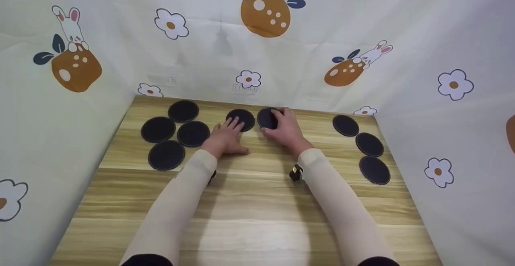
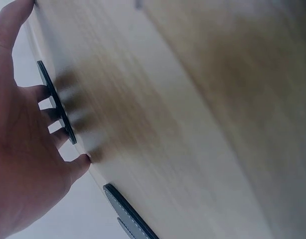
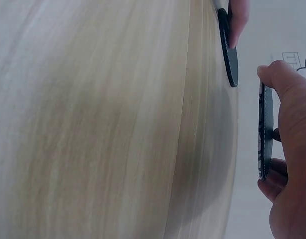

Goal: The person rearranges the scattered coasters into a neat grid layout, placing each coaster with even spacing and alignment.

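Several flat black round discs lie on a wooden table (image 1: 257,201). My left hand (image 1: 226,136) lies flat with straight fingers on the near edge of one middle disc (image 1: 242,118); the left wrist view shows those fingertips (image 2: 47,92) on that disc's rim (image 2: 56,102). My right hand (image 1: 283,127) grips the neighbouring disc (image 1: 266,118). In the right wrist view this disc (image 3: 262,132) is pinched between thumb and fingers and stands clear of the tabletop, beside the left hand's disc (image 3: 230,52).
A cluster of several discs (image 1: 175,133) lies at the left and a row of three discs (image 1: 369,144) at the right. Cloth walls printed with flowers and rabbits (image 1: 257,36) close in the table on three sides. Bare wood fills the near half.
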Motion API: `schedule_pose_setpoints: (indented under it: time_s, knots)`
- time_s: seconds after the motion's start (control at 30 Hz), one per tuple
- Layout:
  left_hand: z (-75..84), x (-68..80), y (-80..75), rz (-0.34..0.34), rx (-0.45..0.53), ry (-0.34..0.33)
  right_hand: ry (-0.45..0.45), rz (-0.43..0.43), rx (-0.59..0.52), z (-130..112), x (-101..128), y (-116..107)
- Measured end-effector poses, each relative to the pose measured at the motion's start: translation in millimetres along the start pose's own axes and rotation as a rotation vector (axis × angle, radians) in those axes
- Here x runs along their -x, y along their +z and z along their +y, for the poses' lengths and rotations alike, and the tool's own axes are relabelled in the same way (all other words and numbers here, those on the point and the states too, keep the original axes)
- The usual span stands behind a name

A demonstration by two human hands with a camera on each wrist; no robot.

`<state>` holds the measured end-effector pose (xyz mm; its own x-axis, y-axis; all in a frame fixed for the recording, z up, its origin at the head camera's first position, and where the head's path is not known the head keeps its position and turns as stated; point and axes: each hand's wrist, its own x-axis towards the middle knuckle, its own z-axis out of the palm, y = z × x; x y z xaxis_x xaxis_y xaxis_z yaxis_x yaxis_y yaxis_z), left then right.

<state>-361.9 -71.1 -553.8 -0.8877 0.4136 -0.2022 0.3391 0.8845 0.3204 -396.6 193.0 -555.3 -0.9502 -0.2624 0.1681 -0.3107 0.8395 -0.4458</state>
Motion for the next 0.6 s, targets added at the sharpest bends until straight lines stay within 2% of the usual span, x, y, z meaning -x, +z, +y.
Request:
schedule_pose_setpoints:
  time_s: [0.27,0.43,0.6]
  knots:
    - [-1.3,-0.7,1.1,0.005,-0.004,0.002,-0.004,0.012,0.019,-3.5,-4.4,3.3]
    - [-1.0,0.9,-1.8,-0.019,-0.007,-0.004,-0.021,0.04,0.021,-6.6,-7.2,3.7]
    - [-5.1,-4.4,1.2,-0.033,0.028,0.008,-0.011,0.051,0.027,-6.4,-8.5,4.5]
